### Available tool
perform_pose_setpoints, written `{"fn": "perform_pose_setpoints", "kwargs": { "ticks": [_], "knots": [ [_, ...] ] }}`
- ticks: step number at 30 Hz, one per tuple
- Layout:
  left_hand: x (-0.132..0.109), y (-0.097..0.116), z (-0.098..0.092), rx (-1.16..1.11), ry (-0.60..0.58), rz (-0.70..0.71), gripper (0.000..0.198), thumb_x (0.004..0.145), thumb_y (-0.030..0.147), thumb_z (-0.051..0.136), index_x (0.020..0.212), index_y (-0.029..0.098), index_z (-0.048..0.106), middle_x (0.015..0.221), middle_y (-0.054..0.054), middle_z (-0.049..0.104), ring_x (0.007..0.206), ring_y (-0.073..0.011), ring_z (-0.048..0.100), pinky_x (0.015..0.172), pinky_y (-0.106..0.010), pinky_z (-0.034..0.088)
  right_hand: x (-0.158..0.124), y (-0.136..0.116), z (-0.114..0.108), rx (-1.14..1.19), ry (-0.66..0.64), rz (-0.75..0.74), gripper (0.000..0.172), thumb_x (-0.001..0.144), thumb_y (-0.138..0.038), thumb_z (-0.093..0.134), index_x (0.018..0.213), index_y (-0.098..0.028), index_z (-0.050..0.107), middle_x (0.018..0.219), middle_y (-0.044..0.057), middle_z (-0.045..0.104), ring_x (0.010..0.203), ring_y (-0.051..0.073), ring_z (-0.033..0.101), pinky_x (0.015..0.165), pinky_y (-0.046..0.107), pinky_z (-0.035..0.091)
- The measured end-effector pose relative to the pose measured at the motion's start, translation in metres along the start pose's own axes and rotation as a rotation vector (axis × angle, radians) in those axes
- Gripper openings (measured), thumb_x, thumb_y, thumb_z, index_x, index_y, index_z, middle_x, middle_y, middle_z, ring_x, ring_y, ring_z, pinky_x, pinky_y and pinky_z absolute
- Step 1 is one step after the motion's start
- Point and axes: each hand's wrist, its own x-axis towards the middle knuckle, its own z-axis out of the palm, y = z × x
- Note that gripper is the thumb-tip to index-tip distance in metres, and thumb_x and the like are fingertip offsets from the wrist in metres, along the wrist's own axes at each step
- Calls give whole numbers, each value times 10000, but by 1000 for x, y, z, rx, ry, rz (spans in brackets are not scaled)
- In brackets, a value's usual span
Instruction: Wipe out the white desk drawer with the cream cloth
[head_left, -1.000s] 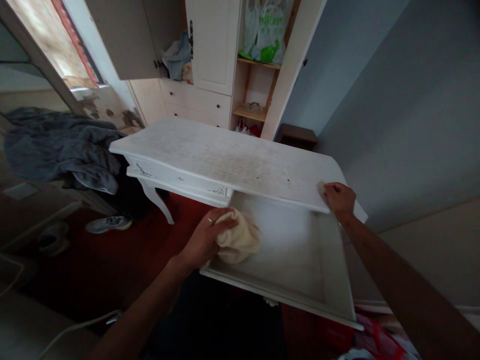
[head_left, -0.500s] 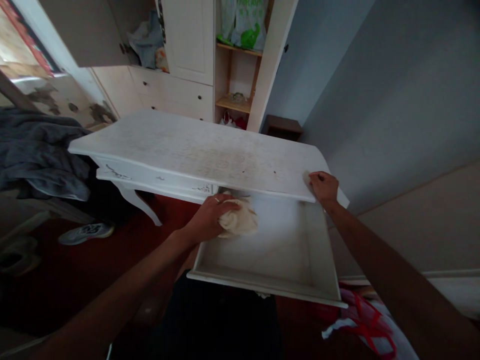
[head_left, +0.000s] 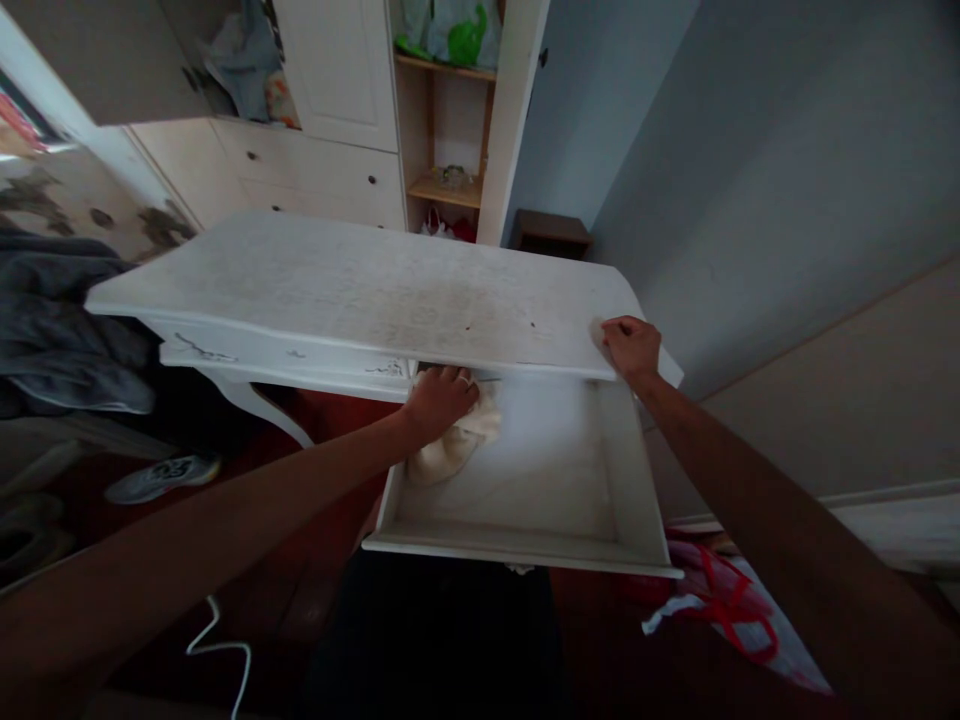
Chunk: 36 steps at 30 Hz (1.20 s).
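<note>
My left hand point(head_left: 442, 402) presses a crumpled cream cloth point(head_left: 442, 455) inside the pulled-out white drawer point(head_left: 637, 480), at its back left corner. The fingers reach up to the table's front edge and hide part of the cloth. My right hand point(head_left: 632, 347) is closed, resting on the right end of the white table point(head_left: 315, 270); nothing shows in its fingers. Dark smudges mark the middle of the tabletop.
Behind the table stands a white wardrobe point(head_left: 337, 80) with open shelves. Grey clothing point(head_left: 67, 330) hangs at the left, above a shoe point(head_left: 161, 478). A red-handled bag point(head_left: 750, 610) lies right of the drawer, and a white cable point(head_left: 217, 645) is on the floor.
My left hand has moved back within the drawer, turning over the cloth, which now spreads toward the drawer's left side. My right hand stays on the tabletop. The whole view has shifted slightly.
</note>
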Motion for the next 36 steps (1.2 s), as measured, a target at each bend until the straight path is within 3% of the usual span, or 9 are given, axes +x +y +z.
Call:
{"fn": "perform_pose_setpoints", "kwargs": {
  "ticks": [5, 7, 10, 14, 19, 24, 30, 33, 36],
  "knots": [
    [-1, 15, -5, 22, -182, -115, 367, 977, 119, 467, 1277, 130, 678, 1311, -233, 642, 1057, -350, 671, 763, -433, 521, 0, 3, 0, 29, 5, -3, 172, 780, -250, 584, 728, -194, 738, 595, -6, 666, 644, 195, 654, 711, 329, 509],
    [-2, 12, -2, -17, -260, -58, 364, 913, 147, 596, 1268, 138, 676, 1276, -227, 652, 1068, -366, 674, 791, -448, 540, 0, 3, 1, 37, 5, -11, 172, 778, -240, 580, 725, -195, 736, 596, -8, 663, 647, 195, 658, 712, 328, 510],
    [-5, 4, 3, -127, -391, 90, 518, 755, 199, 763, 1265, 178, 675, 1218, -193, 679, 1059, -365, 687, 828, -447, 556, 0, 2, 1, 36, 1, -11, 166, 779, -237, 583, 710, -196, 729, 591, -5, 657, 645, 196, 658, 712, 327, 514],
    [-17, 4, 7, -278, -542, 197, 536, 660, 242, 767, 1193, 227, 712, 1124, -147, 731, 974, -327, 711, 825, -415, 554, 0, 2, 2, 54, -2, 7, 163, 791, -250, 585, 733, -196, 728, 601, 2, 661, 631, 193, 655, 692, 326, 519],
    [-33, 13, 8, -515, -663, 220, 581, 575, 349, 798, 1144, 247, 738, 1059, -107, 765, 916, -298, 713, 793, -373, 546, 1, 5, 2, 30, -14, -17, 171, 794, -260, 574, 737, -201, 723, 623, 9, 675, 660, 194, 662, 724, 330, 526],
    [-32, 18, 11, -404, -636, 207, 567, 629, 349, 820, 1179, 258, 721, 1070, -104, 768, 939, -297, 724, 803, -369, 543, 1, 5, 2, 6, -9, -32, 178, 798, -250, 560, 722, -198, 712, 628, 8, 671, 667, 191, 659, 746, 332, 519],
    [-30, 31, 16, -333, -486, 284, 441, 769, 340, 762, 1191, 227, 699, 1136, -133, 744, 954, -315, 734, 765, -378, 550, 2, 7, 4, 16, -5, -33, 205, 811, -266, 535, 728, -198, 710, 636, 8, 664, 663, 185, 642, 698, 313, 503],
    [-19, 54, 20, -373, -384, 314, 418, 827, 415, 725, 1194, 219, 682, 1136, -131, 736, 962, -312, 733, 741, -375, 554, 2, 7, 6, 12, 0, -37, 217, 810, -273, 523, 741, -205, 717, 647, 15, 678, 667, 187, 644, 691, 307, 502],
    [4, 91, 24, -408, -274, 398, 376, 895, 420, 659, 1209, 214, 667, 1167, -130, 723, 1012, -294, 723, 752, -362, 556, 3, 7, 6, 1, 10, -40, 216, 805, -267, 516, 736, -209, 713, 664, 20, 689, 677, 189, 649, 701, 305, 502]
  ]
}}
